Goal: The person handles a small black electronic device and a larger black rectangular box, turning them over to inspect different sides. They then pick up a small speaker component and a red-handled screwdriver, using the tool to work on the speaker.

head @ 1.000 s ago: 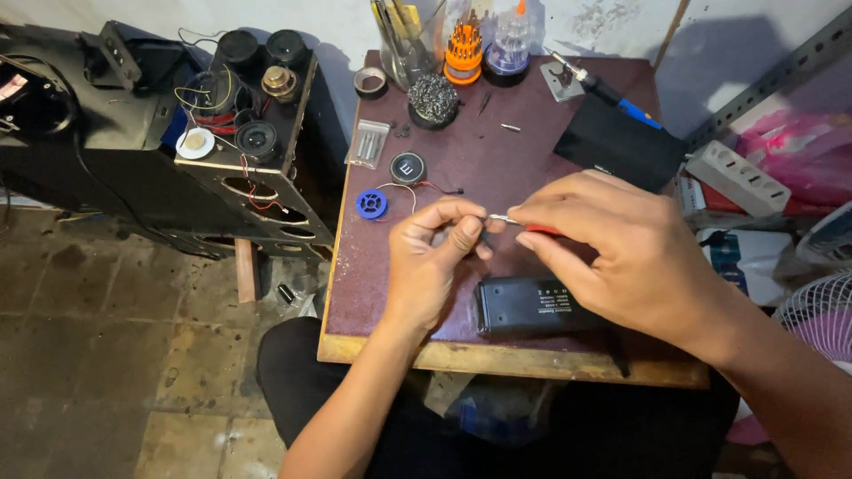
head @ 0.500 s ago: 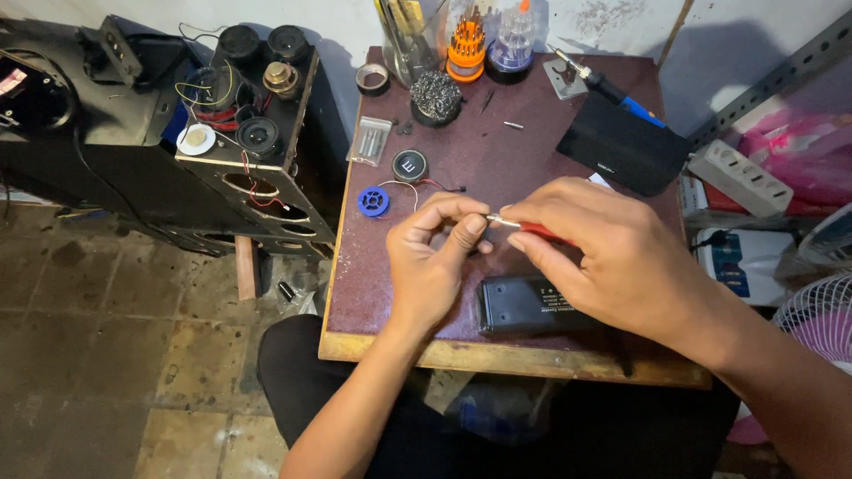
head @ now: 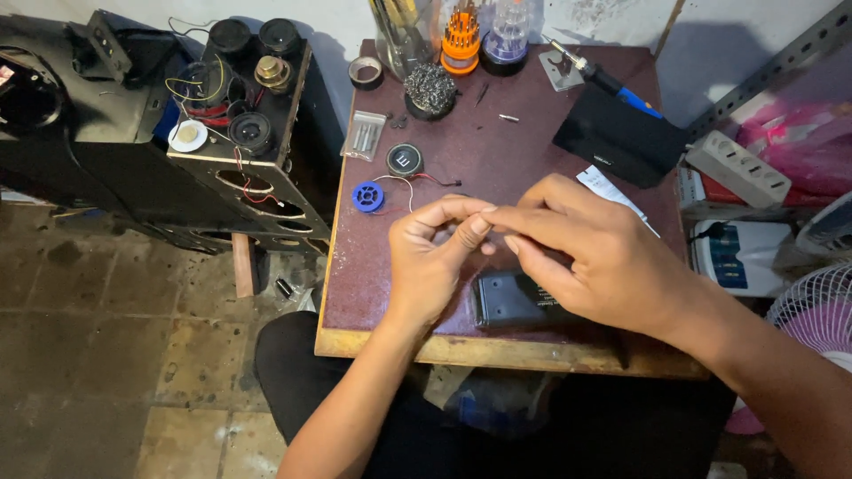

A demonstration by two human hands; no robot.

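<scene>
My left hand (head: 430, 257) and my right hand (head: 603, 257) meet fingertip to fingertip above a dark red table (head: 373, 284). The left thumb and forefinger are pinched on something small that I cannot make out. My right fingers are closed in a pinch against them; the thin red-handled screwdriver seen earlier is hidden under the hand. A black rectangular device (head: 510, 306) lies on the table just below both hands.
A blue wire spool (head: 368, 196) and a round black disc (head: 405, 160) joined by thin wires lie beyond the hands. Further back are a bag of small parts (head: 366, 135), a wire-wool pot (head: 430, 89), an orange bit set (head: 461, 40), a soldering iron (head: 603, 80) and a black box (head: 617, 137). A speaker cabinet (head: 240, 124) stands left, a fan (head: 816, 310) right.
My right hand has closed in over the left fingertips, and the screwdriver's red handle and metal tip have gone out of sight. The left hand stays in place.
</scene>
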